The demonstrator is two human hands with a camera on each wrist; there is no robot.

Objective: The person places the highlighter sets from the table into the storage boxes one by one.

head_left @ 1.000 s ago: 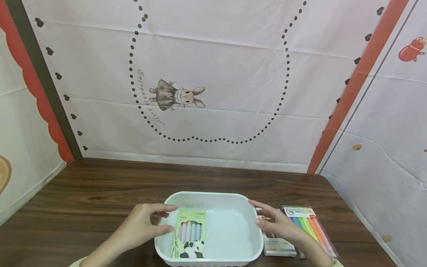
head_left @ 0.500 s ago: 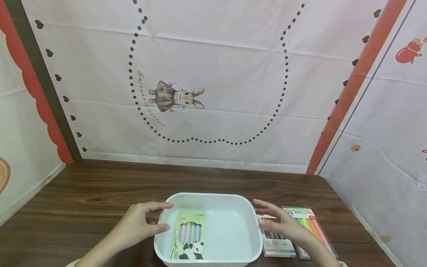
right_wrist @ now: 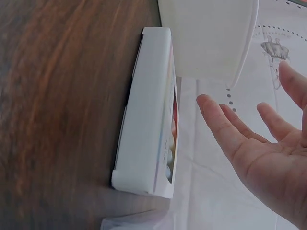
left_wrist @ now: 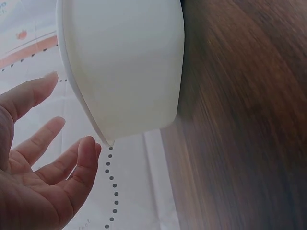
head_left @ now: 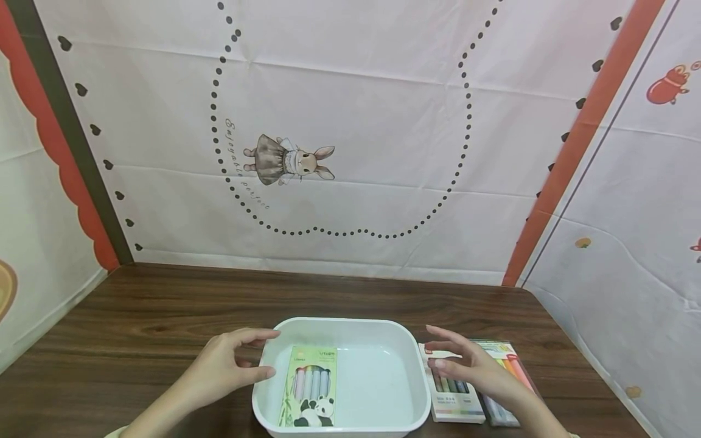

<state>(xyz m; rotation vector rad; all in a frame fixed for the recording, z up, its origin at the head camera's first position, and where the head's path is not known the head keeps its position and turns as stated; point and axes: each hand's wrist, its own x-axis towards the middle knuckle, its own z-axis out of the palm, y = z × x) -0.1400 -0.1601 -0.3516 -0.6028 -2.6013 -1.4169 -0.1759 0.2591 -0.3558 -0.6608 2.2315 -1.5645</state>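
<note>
A white rectangular tub (head_left: 378, 389) stands at the table's front middle in the head view. Inside it, along the left side, lies a green panda-printed box of markers (head_left: 314, 383). My left hand (head_left: 230, 365) hovers at the tub's left rim, fingers spread and holding nothing; the left wrist view puts its fingertips (left_wrist: 87, 143) right beside the rim. My right hand (head_left: 476, 368) is off the right rim, fingers loosely spread, above a white box of coloured pens (head_left: 457, 404). In the right wrist view that white box (right_wrist: 144, 110) lies flat on the table below the hand.
Right of the white box lies a clear pack of bright coloured pens (head_left: 517, 371), partly covered by the right hand and forearm. The brown wooden table (head_left: 181, 304) meets a printed white cloth backdrop (head_left: 350, 121) behind, with cloth at both sides.
Both hands have drawn apart from the tub, the left a little leftward and the right a little rightward over the white box. The tub and the green box stay put.
</note>
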